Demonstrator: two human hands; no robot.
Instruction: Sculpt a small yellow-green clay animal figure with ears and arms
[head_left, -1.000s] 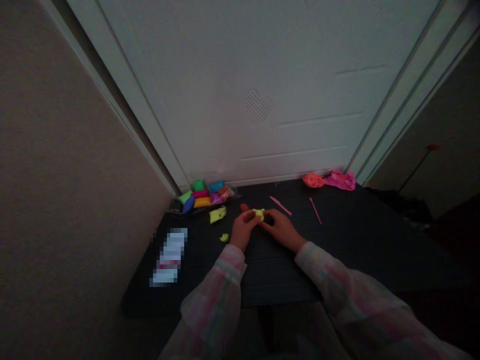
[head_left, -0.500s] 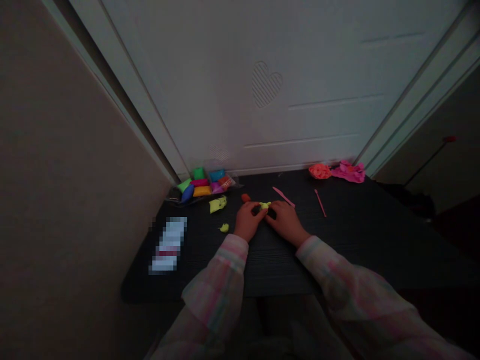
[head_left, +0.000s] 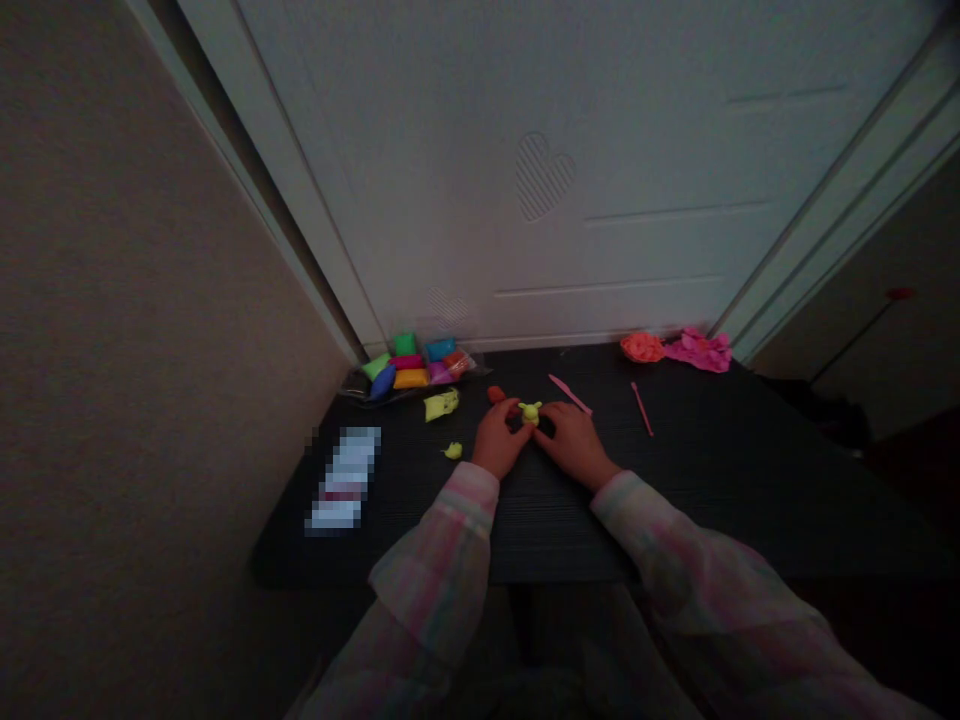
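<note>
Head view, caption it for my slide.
Two hands hold a small yellow figure at a dark table, two pink tools nearby.

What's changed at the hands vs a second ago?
The left hand has eased slightly toward the wearer, uncovering more of the orange lump; the yellow figure appears turned more upright. Nothing newly gripped or released: left hand and right hand hold the figure. Unmoved: yellow packet, pink knife-shaped tool, pink stick.

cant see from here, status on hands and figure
Left hand and right hand: both holding yellow figure. Two ear-like nubs on it. Orange lump close beyond left hand.
</note>
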